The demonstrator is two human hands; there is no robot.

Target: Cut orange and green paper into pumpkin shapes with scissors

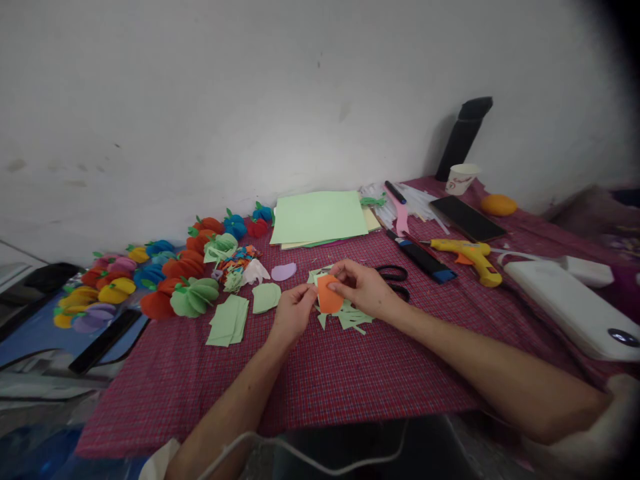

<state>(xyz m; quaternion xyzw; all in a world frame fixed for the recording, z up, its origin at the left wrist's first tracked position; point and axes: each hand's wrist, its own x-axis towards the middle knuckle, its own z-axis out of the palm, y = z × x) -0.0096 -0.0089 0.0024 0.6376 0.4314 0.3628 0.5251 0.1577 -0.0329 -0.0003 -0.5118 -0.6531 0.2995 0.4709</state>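
Between thumb and fingers, my right hand [364, 288] pinches a small orange paper piece [330, 297] with a rounded edge. My left hand [295, 310] is closed in a pinch at the left edge of that piece. Light green paper scraps [353, 319] lie beneath and around it. Black-handled scissors [393, 273] rest just behind my right hand, their blades hidden. Left of my left hand are rounded green paper pieces [266, 299], a stack of green paper rectangles [227, 321] and a lilac paper piece [284, 271].
Colourful paper pumpkins [185, 267] crowd the left side. Green paper sheets [320, 217] lie against the wall. To the right are a box cutter [423, 259], a yellow glue gun [467, 253], a phone [467, 218], a paper cup [461, 179] and a white power bank [570, 307].
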